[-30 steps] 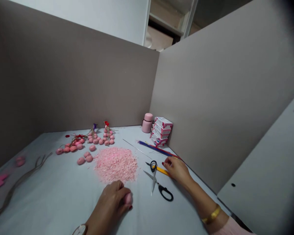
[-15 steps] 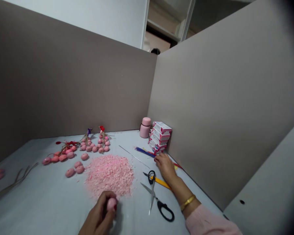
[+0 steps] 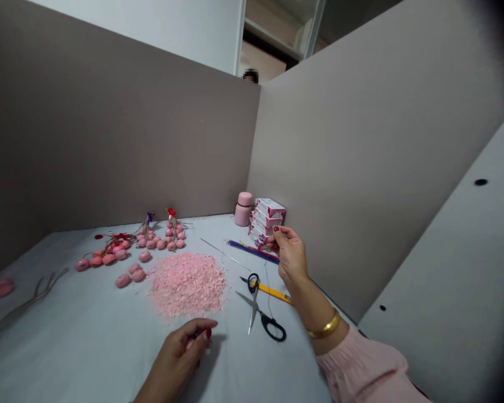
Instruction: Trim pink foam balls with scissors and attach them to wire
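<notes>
My left hand (image 3: 180,350) is curled at the front of the table, closed around a pink ball (image 3: 189,342) that its fingers mostly hide. Between my right thumb and fingertips a thin grey strand (image 3: 267,282), wire or thread, dangles toward the scissors. My right hand (image 3: 292,254) is raised in a pinch in front of the stacked boxes (image 3: 267,218). Below it lie open black-handled scissors (image 3: 273,329) and a yellow craft knife (image 3: 273,291). A heap of pink shavings (image 3: 189,284) spreads beyond my left hand.
Loose pink balls (image 3: 134,271) and bundles of strung balls (image 3: 113,252) lie at the left, near dry stems (image 3: 29,305). A thin metal rod (image 3: 224,254) and blue strips (image 3: 252,249) lie behind. A pink flask (image 3: 244,210) stands by the grey partitions (image 3: 151,129).
My right hand has lifted from beside the strips and boxes, with the thin strand now hanging from its fingers. My left hand has turned, covering more of the pink ball. The view has shifted slightly.
</notes>
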`<action>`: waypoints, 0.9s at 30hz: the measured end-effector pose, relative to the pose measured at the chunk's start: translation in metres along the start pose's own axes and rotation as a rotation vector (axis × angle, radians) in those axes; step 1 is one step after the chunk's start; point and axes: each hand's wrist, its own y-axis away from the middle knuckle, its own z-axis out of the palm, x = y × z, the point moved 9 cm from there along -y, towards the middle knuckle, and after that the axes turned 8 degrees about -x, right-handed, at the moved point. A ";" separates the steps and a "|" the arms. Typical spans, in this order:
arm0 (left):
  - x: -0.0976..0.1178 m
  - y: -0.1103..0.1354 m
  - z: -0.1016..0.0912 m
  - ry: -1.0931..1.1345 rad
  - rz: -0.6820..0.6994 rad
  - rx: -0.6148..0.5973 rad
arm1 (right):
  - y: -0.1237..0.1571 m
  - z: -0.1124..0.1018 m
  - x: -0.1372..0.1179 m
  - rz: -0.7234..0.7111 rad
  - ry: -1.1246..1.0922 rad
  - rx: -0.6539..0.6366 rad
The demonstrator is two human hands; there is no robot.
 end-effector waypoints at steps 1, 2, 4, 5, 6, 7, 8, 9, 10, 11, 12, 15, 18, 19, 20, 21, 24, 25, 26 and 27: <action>-0.001 0.001 0.004 0.017 -0.013 -0.007 | 0.004 0.002 0.002 0.000 -0.032 0.013; -0.001 0.002 0.009 0.032 -0.024 -0.020 | 0.007 0.005 0.005 0.001 -0.058 0.022; -0.002 0.004 0.020 0.070 -0.046 -0.055 | 0.011 0.013 0.008 0.000 -0.093 0.029; -0.002 0.004 0.026 0.094 -0.059 -0.077 | 0.013 0.016 0.010 -0.002 -0.104 0.028; -0.004 0.005 0.032 0.120 -0.070 -0.104 | 0.014 0.020 0.011 -0.005 -0.114 0.027; -0.005 0.005 0.038 0.151 -0.080 -0.129 | 0.015 0.023 0.012 -0.009 -0.122 0.026; -0.006 0.006 0.044 0.186 -0.089 -0.155 | 0.016 0.026 0.012 -0.014 -0.129 0.025; -0.007 0.006 0.050 0.227 -0.095 -0.171 | 0.018 0.028 0.013 -0.018 -0.135 0.027; -0.009 0.005 0.054 0.273 -0.104 -0.182 | 0.019 0.030 0.014 -0.024 -0.139 0.030; -0.010 0.005 0.059 0.322 -0.117 -0.191 | 0.021 0.032 0.014 -0.029 -0.142 0.035; -0.012 0.004 0.064 0.365 -0.135 -0.197 | 0.024 0.034 0.015 -0.034 -0.144 0.039; -0.015 0.003 0.073 0.410 -0.188 -0.203 | 0.033 0.042 0.018 -0.041 -0.138 0.040; -0.014 0.003 0.069 0.347 -0.191 -0.165 | 0.038 0.047 0.022 -0.042 -0.113 0.037; -0.011 0.004 0.064 0.315 -0.180 -0.150 | 0.038 0.046 0.023 -0.047 -0.101 0.044; -0.008 0.004 0.058 0.275 -0.162 -0.134 | 0.037 0.043 0.023 -0.051 -0.087 0.054; -0.004 0.005 0.050 0.230 -0.137 -0.114 | 0.036 0.039 0.023 -0.054 -0.070 0.060; 0.013 0.007 0.018 0.077 -0.039 -0.011 | 0.031 0.027 0.029 -0.020 0.008 0.020; 0.017 0.007 0.008 0.032 -0.013 0.030 | 0.031 0.025 0.032 0.006 0.046 -0.021; 0.020 0.007 -0.001 -0.006 0.005 0.067 | 0.033 0.021 0.033 0.013 0.085 -0.041; 0.022 0.007 -0.008 -0.036 0.015 0.095 | 0.038 0.016 0.032 -0.001 0.118 -0.034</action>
